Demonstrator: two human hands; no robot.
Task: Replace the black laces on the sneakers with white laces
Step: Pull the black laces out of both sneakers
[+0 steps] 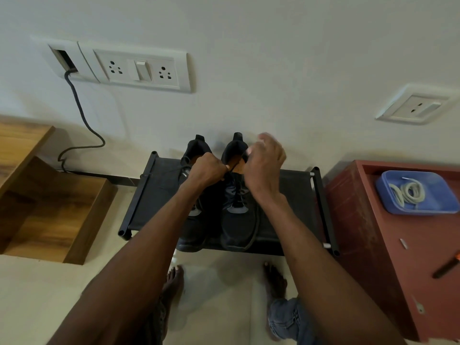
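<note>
Two black sneakers stand side by side on a low black rack [293, 195], heels toward the wall. My left hand [207, 170] is curled over the gap between the left sneaker [195, 148] and the right sneaker [236, 220], pinching a black lace [232, 168] that runs taut to my right hand [265, 163]. My right hand hovers over the right sneaker's opening, fingers bent on the lace's other end. The left sneaker's lace [171, 171] trails loose to the left. White laces [408, 191] lie coiled in a blue tray [388, 195] at the right.
The blue tray sits on a red-brown cabinet [361, 232], with a dark orange-tipped tool [446, 266] near its edge. A wooden unit [49, 207] stands at the left. A black cable [82, 115] hangs from a wall socket panel [139, 68]. My bare feet [174, 280] are on the tiled floor.
</note>
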